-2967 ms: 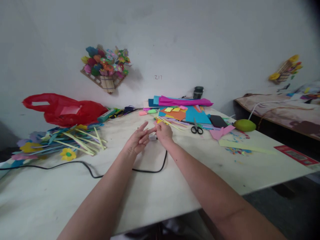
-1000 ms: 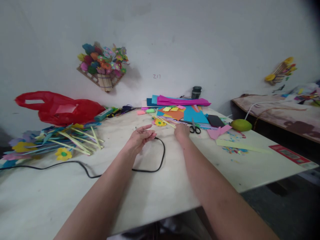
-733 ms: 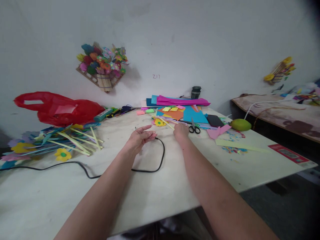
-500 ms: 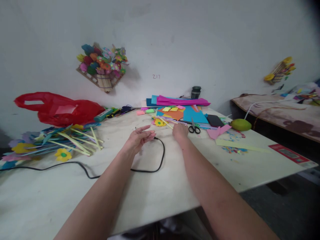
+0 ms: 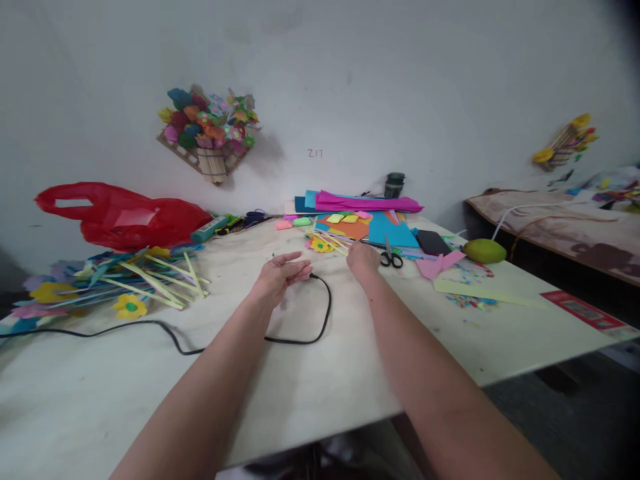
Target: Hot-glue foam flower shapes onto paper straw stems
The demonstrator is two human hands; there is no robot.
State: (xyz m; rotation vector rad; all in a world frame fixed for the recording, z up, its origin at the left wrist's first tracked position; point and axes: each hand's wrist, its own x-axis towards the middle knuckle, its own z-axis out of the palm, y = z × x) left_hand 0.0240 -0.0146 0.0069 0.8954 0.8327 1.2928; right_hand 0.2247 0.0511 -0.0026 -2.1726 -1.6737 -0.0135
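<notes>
My left hand [image 5: 283,275] is over the middle of the table, thumb and fingers closed around the end of a black cable [image 5: 327,307]. The cable loops down from the fingertips and passes under my left forearm to the left edge. Farther right, my right hand [image 5: 363,259] is closed, low at the table beside pale yellow paper strips [image 5: 334,241] and black-handled scissors [image 5: 391,259]. Its fingertips are hidden, so what it grips does not show. A yellow paper flower [image 5: 321,245] with a green centre lies between the hands, a little beyond them.
On the left lie a heap of paper flowers and strips [image 5: 165,287] and a red plastic bag [image 5: 125,217]. Coloured sheets [image 5: 393,230], a dark phone [image 5: 433,243], pink paper [image 5: 439,265], paper scraps [image 5: 473,302] and a green fruit [image 5: 485,251] occupy the right side.
The view has shifted slightly, so everything appears a little farther right. Both hands keep nearly the same place and pose.
</notes>
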